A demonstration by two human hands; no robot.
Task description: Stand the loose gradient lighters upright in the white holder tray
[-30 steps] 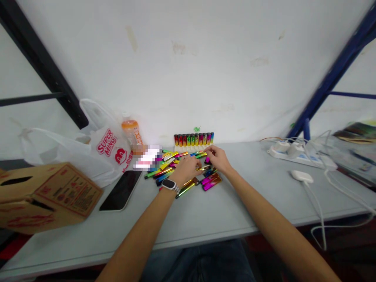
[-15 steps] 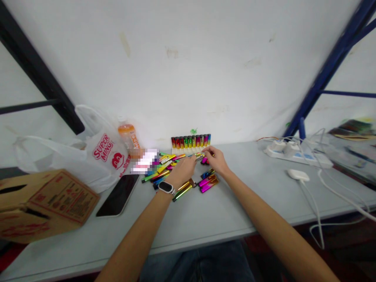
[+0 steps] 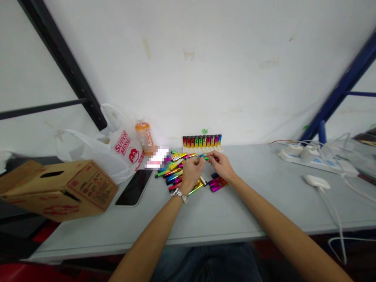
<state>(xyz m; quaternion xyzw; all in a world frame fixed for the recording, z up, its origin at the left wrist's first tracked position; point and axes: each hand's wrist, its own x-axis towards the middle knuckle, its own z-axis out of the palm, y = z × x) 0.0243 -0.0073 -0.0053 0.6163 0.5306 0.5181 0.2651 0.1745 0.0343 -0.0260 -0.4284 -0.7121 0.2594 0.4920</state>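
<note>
My left hand point(image 3: 192, 172), with a metal watch band on the wrist, is closed in a pinch over the middle of the table. My right hand point(image 3: 222, 165) meets it from the right, its fingers also pinched. Between the fingertips shows a slim lighter point(image 3: 206, 158) with a green part; the fingers cover most of it. Just behind, shiny rainbow lighters point(image 3: 202, 141) stand upright in a row in a white holder point(image 3: 190, 150). A loose pile of metallic lighters point(image 3: 173, 172) lies left of my left hand. Magenta lighters point(image 3: 216, 185) lie below my right hand.
To the left are a black phone point(image 3: 133, 188), a cardboard box point(image 3: 91, 188), a white plastic bag point(image 3: 117, 160) and an orange-capped bottle point(image 3: 143, 135). A power strip point(image 3: 323, 166) and a white charger point(image 3: 317, 181) with cables are on the right. A wall stands behind.
The view has swung left, so things sit further right. My left wrist has rotated, turning the watch face out of sight. A green part now shows between my fingertips.
</note>
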